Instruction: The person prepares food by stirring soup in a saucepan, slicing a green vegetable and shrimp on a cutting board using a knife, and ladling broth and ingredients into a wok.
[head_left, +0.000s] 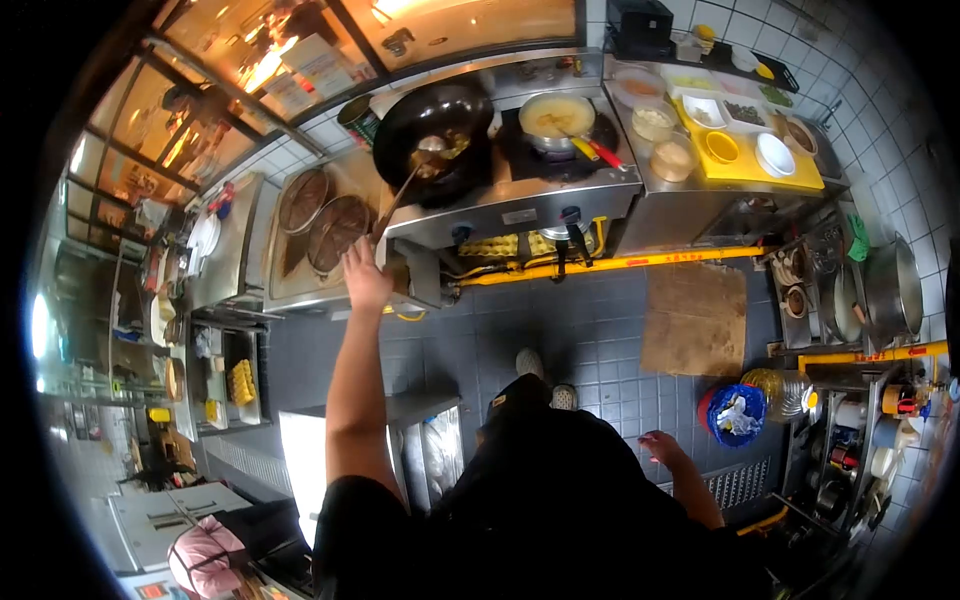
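My left hand reaches out over the stove's left part, its fingers at the handle end of a long ladle. Whether the fingers close round the handle is too small to tell. The ladle's bowl rests in a large black wok with some food at its bottom. Two round dark mesh strainers lie left of the handle. My right hand hangs low at my right side, away from the counters, with fingers partly curled and nothing visible in them.
A pot of yellowish liquid sits right of the wok. Bowls stand on a yellow board. Cardboard lies on the floor near a blue-lined bin. A yellow pipe crosses the stove front. A person in pink is at lower left.
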